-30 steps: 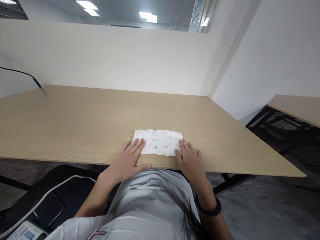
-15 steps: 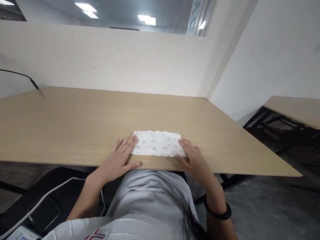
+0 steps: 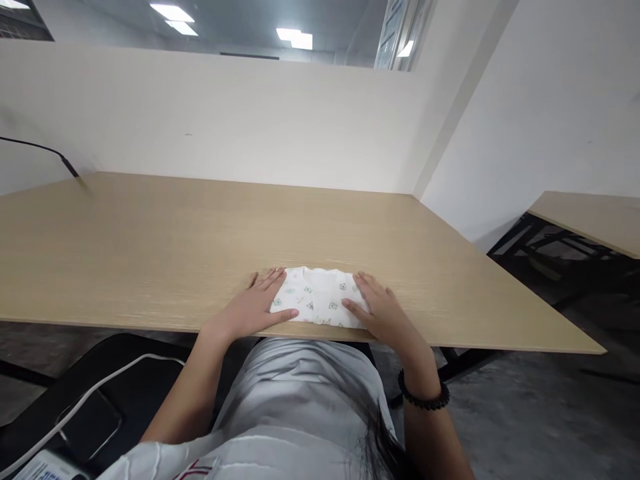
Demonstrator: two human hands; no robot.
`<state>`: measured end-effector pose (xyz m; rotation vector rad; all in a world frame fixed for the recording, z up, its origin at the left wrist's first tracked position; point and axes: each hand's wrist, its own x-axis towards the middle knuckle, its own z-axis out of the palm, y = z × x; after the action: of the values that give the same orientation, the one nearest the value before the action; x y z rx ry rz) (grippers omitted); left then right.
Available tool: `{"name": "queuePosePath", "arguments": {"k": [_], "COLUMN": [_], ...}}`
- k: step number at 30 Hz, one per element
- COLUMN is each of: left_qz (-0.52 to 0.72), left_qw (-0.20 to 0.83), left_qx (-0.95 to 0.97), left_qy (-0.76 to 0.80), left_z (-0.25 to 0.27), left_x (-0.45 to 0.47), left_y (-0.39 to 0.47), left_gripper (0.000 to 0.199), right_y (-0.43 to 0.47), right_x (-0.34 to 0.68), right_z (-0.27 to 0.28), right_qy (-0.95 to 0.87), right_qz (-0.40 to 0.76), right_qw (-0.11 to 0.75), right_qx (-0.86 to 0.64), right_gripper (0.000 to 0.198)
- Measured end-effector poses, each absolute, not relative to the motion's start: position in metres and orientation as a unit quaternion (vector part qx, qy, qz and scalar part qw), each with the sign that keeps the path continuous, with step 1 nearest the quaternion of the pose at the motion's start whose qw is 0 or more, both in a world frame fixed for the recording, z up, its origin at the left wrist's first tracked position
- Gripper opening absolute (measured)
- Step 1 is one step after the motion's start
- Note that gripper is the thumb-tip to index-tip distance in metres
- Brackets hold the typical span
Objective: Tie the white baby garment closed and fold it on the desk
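Observation:
A folded white baby garment (image 3: 320, 300) with small green and grey animal prints lies flat near the table's front edge. Its neckline faces away from me. My left hand (image 3: 257, 307) lies over its left end, fingers stretched forward and thumb resting on the cloth. Over the right end is my right hand (image 3: 380, 307), also flat with fingers extended, its thumb on the print. Both hands press on the cloth without gripping it, and they cover its two ends.
The wooden table (image 3: 175, 247) meets a white partition (image 3: 250, 120) at the back. A thin black cable or stem (image 3: 67, 165) stands at the far left. Below left are a black chair (image 3: 115, 373) and a white cord (image 3: 85, 398). Another table (image 3: 595, 217) stands at right.
The garment has shifted slightly toward me. My left hand has moved right and further onto its left end, and my right thumb now lies further in on the cloth.

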<state>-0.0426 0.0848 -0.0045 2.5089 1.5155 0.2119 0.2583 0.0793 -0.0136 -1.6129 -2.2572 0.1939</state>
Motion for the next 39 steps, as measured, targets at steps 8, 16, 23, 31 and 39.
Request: {"name": "queuePosePath", "arguments": {"k": [8, 16, 23, 31, 39], "left_qz": [0.091, 0.199, 0.408, 0.215, 0.098], "left_qw": [0.061, 0.059, 0.122, 0.543, 0.475], "left_qx": [0.905, 0.902, 0.839, 0.81, 0.861], "left_qy": [0.411, 0.379, 0.337, 0.056, 0.152], "left_z": [-0.005, -0.006, 0.02, 0.025, 0.019], "left_x": [-0.062, -0.078, -0.077, -0.068, -0.024], "left_y": [0.059, 0.034, 0.011, -0.002, 0.009], "left_gripper": [0.094, 0.031, 0.016, 0.073, 0.039], "right_y": [0.058, 0.045, 0.027, 0.034, 0.032], "right_x": [0.284, 0.296, 0.298, 0.281, 0.222], "right_z": [-0.016, -0.015, 0.004, 0.015, -0.019], "right_qy": [-0.827, -0.861, -0.791, -0.782, -0.834], "right_qz": [0.149, 0.145, 0.245, 0.615, 0.535], "right_qw": [0.135, 0.207, 0.393, 0.02, 0.126], "right_qx": [-0.524, -0.441, -0.399, 0.097, -0.048], "right_gripper": [0.103, 0.038, 0.02, 0.056, 0.027]}}
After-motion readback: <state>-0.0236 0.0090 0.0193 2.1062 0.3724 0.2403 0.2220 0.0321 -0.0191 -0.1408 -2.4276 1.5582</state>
